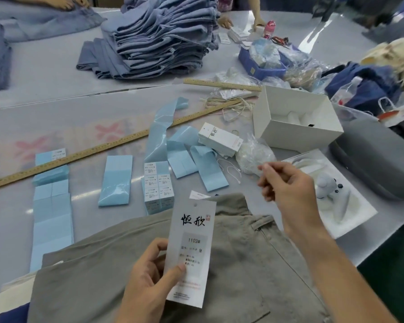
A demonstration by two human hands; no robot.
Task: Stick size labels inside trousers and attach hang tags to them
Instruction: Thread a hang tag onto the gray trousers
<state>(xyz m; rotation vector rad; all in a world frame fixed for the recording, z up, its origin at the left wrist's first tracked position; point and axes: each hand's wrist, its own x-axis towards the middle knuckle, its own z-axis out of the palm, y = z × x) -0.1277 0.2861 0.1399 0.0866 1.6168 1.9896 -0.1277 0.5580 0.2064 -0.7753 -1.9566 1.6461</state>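
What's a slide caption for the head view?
Left hand holds a size-M hang tag above grey trousers; right hand pinches something near its fingertips.

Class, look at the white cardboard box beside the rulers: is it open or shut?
Open. The white box has no lid on, and its moulded white insert shows inside.

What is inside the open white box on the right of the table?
The white box holds a white moulded insert with rounded hollows and a small black item at its near edge. Its near wall covers the bottom, so anything lower is hidden.
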